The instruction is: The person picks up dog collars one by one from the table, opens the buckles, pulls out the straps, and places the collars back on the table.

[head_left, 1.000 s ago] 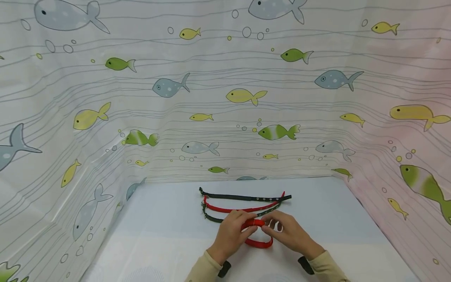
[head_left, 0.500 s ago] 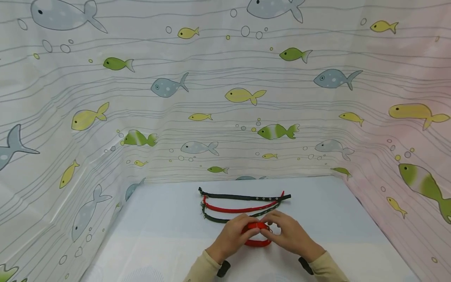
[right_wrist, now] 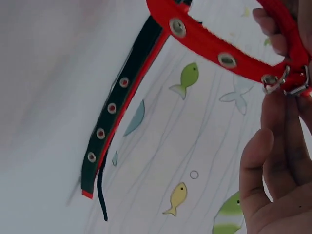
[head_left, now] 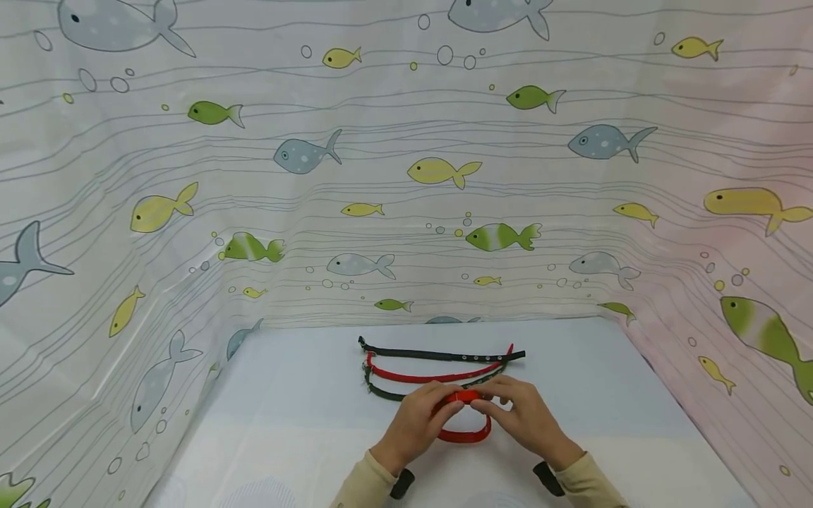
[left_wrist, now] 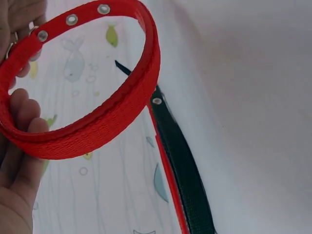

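Note:
A red pet collar (head_left: 465, 437) is bent into a loop between my two hands. In the head view, my left hand (head_left: 413, 422) pinches its left part with thumb and fingers. My right hand (head_left: 522, 418) pinches the right end of the upper strap. Metal eyelets show along the collar (left_wrist: 109, 124) in the left wrist view. A metal buckle (right_wrist: 298, 84) and a ring (right_wrist: 274, 84) sit by the fingers in the right wrist view, the strap passing at the buckle. Whether the prong sits in an eyelet cannot be made out.
Beyond my hands, a black collar (head_left: 413, 353), another red collar (head_left: 413, 379) and a dark green collar (head_left: 383, 395) lie stretched out across the white table (head_left: 305, 423). Fish-patterned sheeting (head_left: 381, 233) encloses the back and both sides.
My right fingers have closed in on the red collar's upper strap, and the ring that showed beside them is now covered in the head view. The other collars have stayed put.

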A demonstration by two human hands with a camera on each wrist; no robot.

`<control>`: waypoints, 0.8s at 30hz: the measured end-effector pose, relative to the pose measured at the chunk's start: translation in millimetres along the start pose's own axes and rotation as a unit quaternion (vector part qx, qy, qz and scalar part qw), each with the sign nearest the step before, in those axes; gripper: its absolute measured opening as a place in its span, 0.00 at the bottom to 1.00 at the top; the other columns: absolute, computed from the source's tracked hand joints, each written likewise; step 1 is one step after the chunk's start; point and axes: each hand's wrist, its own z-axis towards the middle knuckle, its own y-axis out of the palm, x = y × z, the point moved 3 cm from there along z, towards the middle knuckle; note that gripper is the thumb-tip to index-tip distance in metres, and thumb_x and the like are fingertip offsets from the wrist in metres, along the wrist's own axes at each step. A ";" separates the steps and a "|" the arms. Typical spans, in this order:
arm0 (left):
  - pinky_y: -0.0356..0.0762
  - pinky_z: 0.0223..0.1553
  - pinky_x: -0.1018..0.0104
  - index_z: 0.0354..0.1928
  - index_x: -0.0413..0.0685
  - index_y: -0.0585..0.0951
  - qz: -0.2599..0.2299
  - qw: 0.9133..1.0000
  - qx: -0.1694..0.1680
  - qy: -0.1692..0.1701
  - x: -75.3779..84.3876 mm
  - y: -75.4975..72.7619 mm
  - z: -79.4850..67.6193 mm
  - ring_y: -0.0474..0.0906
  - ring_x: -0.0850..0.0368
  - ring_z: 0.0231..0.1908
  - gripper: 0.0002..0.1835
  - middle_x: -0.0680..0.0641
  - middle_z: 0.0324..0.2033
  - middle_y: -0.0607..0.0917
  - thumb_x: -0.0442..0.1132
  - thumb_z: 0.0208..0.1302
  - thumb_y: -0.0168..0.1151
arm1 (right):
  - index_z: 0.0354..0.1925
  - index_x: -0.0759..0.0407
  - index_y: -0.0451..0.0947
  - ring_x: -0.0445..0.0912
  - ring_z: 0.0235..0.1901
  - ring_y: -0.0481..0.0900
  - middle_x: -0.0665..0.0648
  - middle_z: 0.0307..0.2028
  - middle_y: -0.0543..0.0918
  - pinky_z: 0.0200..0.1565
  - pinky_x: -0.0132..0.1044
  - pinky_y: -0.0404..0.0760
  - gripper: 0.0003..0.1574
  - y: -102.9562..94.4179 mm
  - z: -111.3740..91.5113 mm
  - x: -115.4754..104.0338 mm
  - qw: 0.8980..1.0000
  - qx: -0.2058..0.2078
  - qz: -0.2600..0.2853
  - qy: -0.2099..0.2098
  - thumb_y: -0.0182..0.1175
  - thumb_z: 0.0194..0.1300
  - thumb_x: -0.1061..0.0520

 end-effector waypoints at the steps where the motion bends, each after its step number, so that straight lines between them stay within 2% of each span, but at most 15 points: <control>1: 0.79 0.40 0.78 0.57 0.50 0.82 -0.006 1.000 0.002 -0.002 0.0 -0.7 0.1 0.77 0.67 0.38 0.14 0.56 0.43 0.84 0.43 0.72 0.64 | 0.48 0.41 0.88 0.34 0.35 0.78 0.34 0.39 0.83 0.34 0.35 0.81 0.14 0.6 0.0 0.2 1.000 0.003 0.008 0.001 0.71 0.63 0.47; 4: 0.80 0.43 0.76 0.57 0.50 0.83 -0.008 1.000 0.005 -0.001 -0.1 -1.8 0.5 0.78 0.66 0.40 0.15 0.56 0.44 0.85 0.43 0.72 0.64 | 0.47 0.39 0.87 0.35 0.36 0.78 0.34 0.39 0.83 0.35 0.35 0.81 0.13 2.7 -0.7 1.5 1.000 0.000 0.014 0.013 0.72 0.64 0.48; 8: 0.79 0.47 0.75 0.56 0.47 0.84 0.025 0.999 -0.009 0.021 -0.3 0.3 0.0 0.80 0.65 0.44 0.15 0.55 0.45 0.86 0.44 0.72 0.64 | 0.46 0.36 0.85 0.35 0.36 0.77 0.33 0.39 0.80 0.36 0.34 0.81 0.14 3.2 -1.9 -0.2 0.998 -0.024 -0.060 -0.001 0.73 0.62 0.45; 12: 0.77 0.49 0.78 0.57 0.48 0.83 0.041 0.998 -0.031 0.038 0.1 4.1 -1.4 0.79 0.66 0.45 0.16 0.56 0.44 0.85 0.44 0.73 0.62 | 0.46 0.40 0.86 0.34 0.36 0.77 0.36 0.41 0.80 0.36 0.31 0.81 0.17 0.7 -2.3 -5.0 0.991 -0.038 -0.122 -0.038 0.75 0.59 0.43; 14: 0.77 0.48 0.79 0.58 0.49 0.83 0.039 0.998 -0.031 0.041 0.5 5.0 -1.5 0.79 0.67 0.44 0.15 0.56 0.44 0.85 0.44 0.73 0.62 | 0.47 0.42 0.87 0.34 0.36 0.77 0.37 0.41 0.80 0.36 0.30 0.81 0.18 -0.9 -2.0 -6.4 0.992 -0.041 -0.115 -0.042 0.75 0.59 0.44; 18: 0.78 0.46 0.78 0.58 0.49 0.82 0.030 0.999 -0.014 0.043 0.4 5.1 -1.1 0.80 0.66 0.44 0.16 0.55 0.46 0.85 0.44 0.73 0.62 | 0.48 0.41 0.88 0.33 0.36 0.78 0.36 0.40 0.81 0.35 0.33 0.81 0.17 -3.2 -0.9 -5.1 0.997 -0.037 -0.054 -0.033 0.74 0.59 0.46; 21: 0.78 0.46 0.78 0.58 0.48 0.83 0.017 0.999 -0.006 0.031 0.2 3.6 -0.7 0.80 0.65 0.45 0.16 0.54 0.47 0.86 0.44 0.73 0.62 | 0.48 0.42 0.88 0.33 0.33 0.77 0.35 0.37 0.80 0.31 0.33 0.79 0.16 -3.6 0.2 -3.9 0.999 -0.021 -0.006 -0.034 0.73 0.60 0.48; 24: 0.79 0.46 0.77 0.58 0.47 0.83 0.008 1.000 0.000 0.023 -0.1 2.4 -0.3 0.80 0.65 0.46 0.16 0.54 0.48 0.86 0.44 0.72 0.63 | 0.48 0.44 0.88 0.33 0.30 0.74 0.35 0.35 0.79 0.28 0.31 0.76 0.14 -3.0 0.7 -3.7 0.999 -0.006 0.012 -0.037 0.72 0.62 0.49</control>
